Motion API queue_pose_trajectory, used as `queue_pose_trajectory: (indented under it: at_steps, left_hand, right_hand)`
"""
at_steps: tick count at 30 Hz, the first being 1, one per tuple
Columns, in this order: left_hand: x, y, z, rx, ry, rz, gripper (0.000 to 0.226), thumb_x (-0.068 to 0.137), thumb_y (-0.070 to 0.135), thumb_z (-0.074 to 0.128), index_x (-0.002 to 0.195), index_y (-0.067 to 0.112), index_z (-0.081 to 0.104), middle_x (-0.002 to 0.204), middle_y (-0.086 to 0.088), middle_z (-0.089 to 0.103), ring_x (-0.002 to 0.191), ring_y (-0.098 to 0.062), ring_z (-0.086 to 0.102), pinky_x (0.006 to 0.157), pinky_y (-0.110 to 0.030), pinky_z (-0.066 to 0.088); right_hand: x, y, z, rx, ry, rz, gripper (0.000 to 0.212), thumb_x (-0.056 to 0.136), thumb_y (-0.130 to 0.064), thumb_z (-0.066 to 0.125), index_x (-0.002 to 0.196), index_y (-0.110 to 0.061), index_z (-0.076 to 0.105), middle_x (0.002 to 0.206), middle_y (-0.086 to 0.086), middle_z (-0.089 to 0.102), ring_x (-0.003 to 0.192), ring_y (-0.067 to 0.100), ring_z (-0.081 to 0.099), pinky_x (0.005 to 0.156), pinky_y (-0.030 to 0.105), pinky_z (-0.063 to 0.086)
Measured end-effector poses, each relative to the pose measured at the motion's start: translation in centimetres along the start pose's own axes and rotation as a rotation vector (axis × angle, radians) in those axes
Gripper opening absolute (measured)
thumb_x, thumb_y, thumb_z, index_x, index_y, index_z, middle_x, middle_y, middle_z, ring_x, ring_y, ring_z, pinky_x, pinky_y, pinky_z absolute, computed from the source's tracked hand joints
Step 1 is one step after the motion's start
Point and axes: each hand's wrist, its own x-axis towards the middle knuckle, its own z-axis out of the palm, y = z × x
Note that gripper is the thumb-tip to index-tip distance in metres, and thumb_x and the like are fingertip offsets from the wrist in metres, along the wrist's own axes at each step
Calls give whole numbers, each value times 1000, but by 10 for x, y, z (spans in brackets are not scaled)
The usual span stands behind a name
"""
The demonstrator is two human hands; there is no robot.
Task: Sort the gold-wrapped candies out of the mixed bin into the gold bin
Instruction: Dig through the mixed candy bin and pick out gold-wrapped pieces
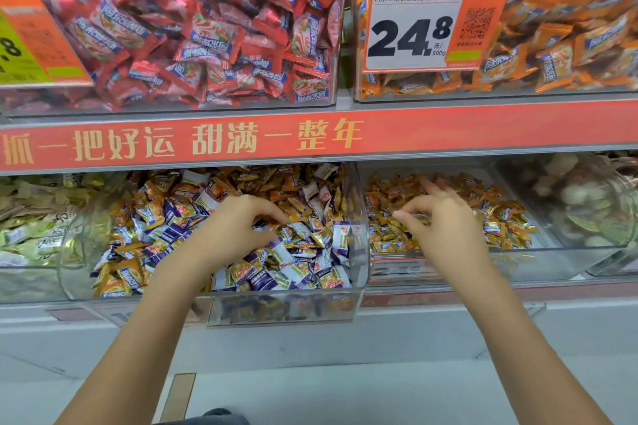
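The left hand (pixel 238 221) reaches into the mixed bin (pixel 359 217), its fingers curled down with thumb and forefinger closing on a gold-wrapped candy (pixel 281 227) near the bin's right wall; whether the wrapper is fully pinched cannot be told through the blur. That candy lies flat, its long axis running roughly left to right. The right hand (pixel 438 214) hovers over the gold bin (pixel 538 248) just beside it, thumb and forefinger drawn close together while the other fingers fan out toward the back; nothing shows clearly between the fingertips.

Both bins are clear, hard plastic with rounded front corners, standing on the lower shelf. The mixed bin holds a loose heap of small pillow-shaped sweets in crinkly foil, gold ones tangled with purple-and-white ones. The gold bin holds a thinner layer of gold and orange foil wrappers toward its back.

Above runs a red shelf strip (pixel 310 140) with gold lettering. On the upper shelf stand a bin of red-wrapped candies (pixel 193 45) and a bin of orange-wrapped candies (pixel 569 41) bearing a price tag (pixel 435 24).
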Motion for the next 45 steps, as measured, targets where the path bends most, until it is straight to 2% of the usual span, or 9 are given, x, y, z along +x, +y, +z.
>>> queue_pose_trajectory:
  at_steps: [5, 14, 18, 22, 28, 33, 38, 41, 45]
  left_hand:
    - [-1, -9, -9, 125, -180, 63, 45, 84, 30, 69, 128, 29, 57, 141, 8, 45, 131, -11, 38, 107, -26, 28]
    - [17, -3, 7, 123, -14, 2, 48, 92, 36, 57, 138, 24, 47, 126, -6, 60, 104, -19, 58, 84, -31, 47]
    - [38, 5, 23, 368, 36, 38, 78, 81, 44, 70, 147, 35, 27, 148, -2, 38, 116, -26, 54, 81, -35, 50]
    - [52, 13, 39, 520, 5, 17, 84, 79, 56, 66, 147, 24, 28, 150, -4, 31, 119, -30, 52, 86, -38, 50]
    - [54, 11, 37, 210, 105, 65, 28, 87, 30, 67, 108, 11, 66, 111, -10, 63, 95, -25, 60, 75, -28, 44]
    - [40, 19, 17, -124, 303, -60, 25, 84, 24, 71, 104, 9, 72, 110, -7, 68, 67, -10, 49, 66, -17, 37]
    - [25, 32, 8, -302, 418, -129, 20, 82, 29, 72, 95, 14, 71, 64, 8, 52, 49, -4, 42, 43, -9, 30]
    - [19, 42, 5, -374, 410, -135, 21, 82, 30, 72, 95, 14, 72, 78, 2, 60, 60, -4, 50, 49, -6, 32]
    - [10, 58, 8, -652, 337, -136, 3, 80, 30, 74, 82, 29, 72, 88, 9, 69, 78, -7, 61, 59, -8, 42]
  right_hand:
    - [-1, -10, 3, 88, 46, -67, 8, 88, -28, 65, 86, -24, 72, 133, 9, 58, 134, 26, 40, 107, 42, 32]
    - [-4, -13, 4, 138, 54, -83, 8, 89, -23, 64, 90, -22, 72, 119, 1, 65, 125, 22, 46, 98, 33, 34]
    - [-4, -13, 5, 139, 56, -83, 10, 89, -24, 64, 92, -21, 72, 113, -1, 66, 119, 21, 50, 93, 32, 37]
    - [-4, -13, 5, 168, 78, -117, 11, 90, -22, 63, 92, -18, 73, 100, -4, 67, 106, 17, 55, 89, 31, 42]
    - [-5, -15, 2, 189, 99, -155, 10, 90, -16, 62, 89, -14, 73, 88, -9, 60, 90, 8, 53, 86, 26, 41]
    - [-5, -11, -4, 247, 87, -132, 10, 90, -14, 63, 89, -19, 72, 87, -17, 60, 78, -9, 51, 72, -6, 31]
    - [5, 17, -33, 411, 148, 63, 18, 91, -10, 59, 90, -23, 71, 83, -16, 64, 80, -4, 59, 68, 8, 41]
    - [3, 23, -34, 438, 82, 98, 22, 91, -6, 58, 88, -24, 70, 83, -13, 66, 82, 3, 62, 78, 24, 49]
    - [-4, 5, -37, 630, 133, 7, 20, 89, -4, 62, 93, -22, 70, 89, -3, 71, 79, 8, 67, 70, 20, 55]
